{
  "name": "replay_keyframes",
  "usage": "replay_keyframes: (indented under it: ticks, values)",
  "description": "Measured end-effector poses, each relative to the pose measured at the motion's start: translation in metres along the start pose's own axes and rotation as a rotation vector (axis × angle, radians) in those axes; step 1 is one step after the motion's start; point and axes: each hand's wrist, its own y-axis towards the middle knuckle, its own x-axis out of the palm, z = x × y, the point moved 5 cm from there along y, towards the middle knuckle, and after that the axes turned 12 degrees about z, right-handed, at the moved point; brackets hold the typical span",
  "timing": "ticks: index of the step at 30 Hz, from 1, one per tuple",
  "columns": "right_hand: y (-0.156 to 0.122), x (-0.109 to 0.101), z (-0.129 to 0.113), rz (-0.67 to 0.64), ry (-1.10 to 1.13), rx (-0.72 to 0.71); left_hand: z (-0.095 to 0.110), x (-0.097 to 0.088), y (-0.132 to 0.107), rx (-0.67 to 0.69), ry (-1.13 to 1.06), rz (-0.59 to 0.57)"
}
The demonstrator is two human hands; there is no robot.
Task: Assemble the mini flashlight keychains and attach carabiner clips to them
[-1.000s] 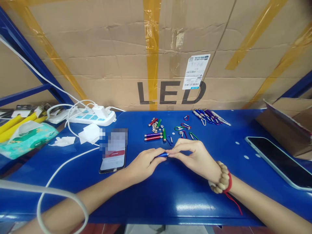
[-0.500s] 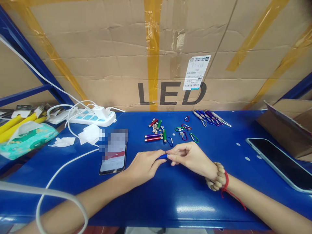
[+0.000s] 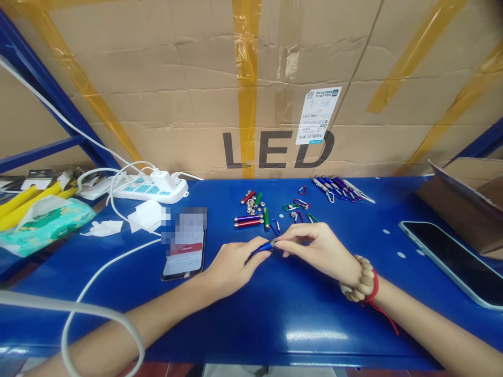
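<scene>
My left hand [image 3: 231, 267] is closed around a small blue flashlight tube [image 3: 262, 248], which points to the right above the blue table. At the tube's silver end, my right hand [image 3: 314, 248] pinches with thumb and fingertips; the small end piece there is mostly hidden. Just beyond my hands lie a purple tube [image 3: 247, 218], a red tube [image 3: 247, 224] and a green tube [image 3: 266, 219]. Several button cells [image 3: 251, 206] are heaped behind them. A blue carabiner [image 3: 275, 226] lies close to my fingers, with more coloured carabiners [image 3: 291, 207] to its right.
Several finished-looking flashlights with carabiners [image 3: 338, 188] lie at the back right. One phone [image 3: 184, 256] is at left, another phone [image 3: 451, 262] at right beside an open carton [image 3: 451, 209]. A power strip [image 3: 157, 193] and white cable [image 3: 98, 269] occupy the left.
My right hand has shifted slightly right and up, tilting the blue tube's end upward and exposing its silver tip. My left hand keeps hold of the tube, almost in place.
</scene>
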Motion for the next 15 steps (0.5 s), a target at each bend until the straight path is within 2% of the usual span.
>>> replay_keyframes:
  ticks: [2,4,11,15]
  values:
    - [-0.001,0.0,-0.005,-0.012,-0.049,-0.07,0.0,0.001,-0.001,0.014,0.016,0.007]
    - [-0.002,0.001,-0.006,-0.022,-0.078,-0.08,0.0,0.002,-0.002,0.044,0.048,0.025]
    - [-0.01,0.012,0.003,-0.036,-0.033,0.096,-0.003,0.008,-0.006,0.136,0.193,0.056]
    - [-0.013,0.014,0.001,-0.059,0.046,0.192,-0.001,0.007,-0.004,0.162,0.156,0.078]
